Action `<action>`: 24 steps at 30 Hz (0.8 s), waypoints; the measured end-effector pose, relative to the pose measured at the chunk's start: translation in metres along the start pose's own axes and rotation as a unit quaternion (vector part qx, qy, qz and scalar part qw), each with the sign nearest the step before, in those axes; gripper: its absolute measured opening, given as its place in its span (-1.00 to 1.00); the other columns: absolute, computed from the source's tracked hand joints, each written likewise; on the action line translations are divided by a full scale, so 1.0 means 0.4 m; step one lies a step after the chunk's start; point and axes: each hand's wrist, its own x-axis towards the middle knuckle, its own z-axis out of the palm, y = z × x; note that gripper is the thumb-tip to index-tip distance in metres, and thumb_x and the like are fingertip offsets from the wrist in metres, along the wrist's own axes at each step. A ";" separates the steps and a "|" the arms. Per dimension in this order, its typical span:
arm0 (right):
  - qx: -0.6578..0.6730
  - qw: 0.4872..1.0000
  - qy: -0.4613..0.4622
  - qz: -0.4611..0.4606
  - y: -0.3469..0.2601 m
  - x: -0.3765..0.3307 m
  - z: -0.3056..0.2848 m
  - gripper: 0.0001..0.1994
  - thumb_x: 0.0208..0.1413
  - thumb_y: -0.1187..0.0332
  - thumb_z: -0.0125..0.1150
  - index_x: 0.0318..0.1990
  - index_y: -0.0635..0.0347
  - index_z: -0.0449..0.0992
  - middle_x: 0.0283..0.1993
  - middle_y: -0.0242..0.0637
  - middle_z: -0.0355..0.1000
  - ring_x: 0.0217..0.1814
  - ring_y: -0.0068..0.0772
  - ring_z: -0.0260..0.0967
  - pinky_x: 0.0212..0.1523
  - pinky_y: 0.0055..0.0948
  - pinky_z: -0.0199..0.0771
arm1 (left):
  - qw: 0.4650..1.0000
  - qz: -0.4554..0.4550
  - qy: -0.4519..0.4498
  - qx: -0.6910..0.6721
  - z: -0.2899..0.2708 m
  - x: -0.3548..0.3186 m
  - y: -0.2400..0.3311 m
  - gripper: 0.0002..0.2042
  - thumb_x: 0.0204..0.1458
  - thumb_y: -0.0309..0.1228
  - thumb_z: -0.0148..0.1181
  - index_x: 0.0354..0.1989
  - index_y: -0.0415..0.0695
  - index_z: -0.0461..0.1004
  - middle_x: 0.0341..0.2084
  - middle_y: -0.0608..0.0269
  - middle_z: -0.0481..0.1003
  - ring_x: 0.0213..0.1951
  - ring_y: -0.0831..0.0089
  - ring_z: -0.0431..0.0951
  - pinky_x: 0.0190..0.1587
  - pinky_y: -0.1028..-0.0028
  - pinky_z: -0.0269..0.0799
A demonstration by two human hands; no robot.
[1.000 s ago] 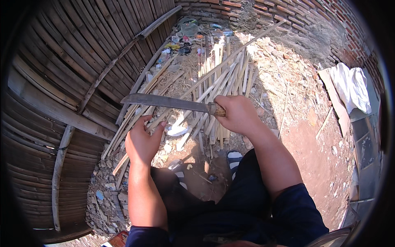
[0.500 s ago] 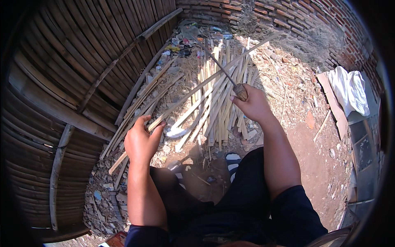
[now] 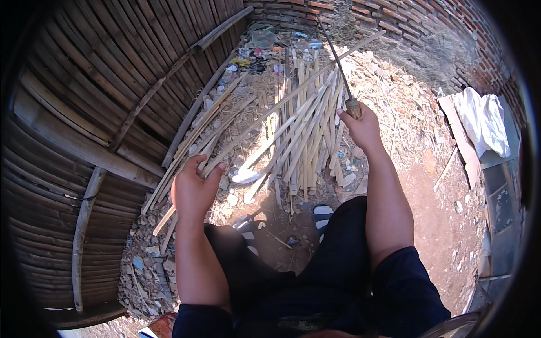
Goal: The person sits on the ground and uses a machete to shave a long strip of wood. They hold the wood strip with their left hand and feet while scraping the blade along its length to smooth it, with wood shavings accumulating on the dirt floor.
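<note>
My left hand (image 3: 194,188) is closed around a long bamboo strip (image 3: 265,117), its thumb and forefinger on either side. The strip slants from below that hand up toward the brick wall. On the right, my right hand (image 3: 362,127) grips the wooden handle of a long, narrow-bladed knife (image 3: 340,62). Its dark blade points up and away, crossing the held strip in the view; I cannot tell whether they touch. A loose pile of pale bamboo strips (image 3: 307,141) lies on the ground between and beyond my hands.
A bamboo slat wall (image 3: 62,124) stands close on the left, and a brick wall (image 3: 411,22) at the back. More strips (image 3: 194,135) lie along the slat wall. Rubble and litter (image 3: 262,39) cover the ground. A white cloth (image 3: 482,121) and brown board (image 3: 459,141) are at right.
My right hand has moved up and to the right with the knife, whose blade has swung from pointing up-left to nearly straight away. My left hand stays on the strip.
</note>
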 end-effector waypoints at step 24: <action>-0.014 0.996 -0.032 -0.087 -0.044 -0.042 -0.003 -0.64 0.16 0.10 0.43 -0.06 0.18 0.64 -0.26 -0.06 0.64 -0.21 -0.06 0.62 -0.13 -0.17 0.54 | 0.997 0.009 -0.021 -0.067 0.031 0.016 -0.027 -0.43 -0.03 0.02 0.53 0.07 -0.11 0.65 -0.54 0.22 0.56 -0.44 0.35 0.61 -0.28 0.32 0.49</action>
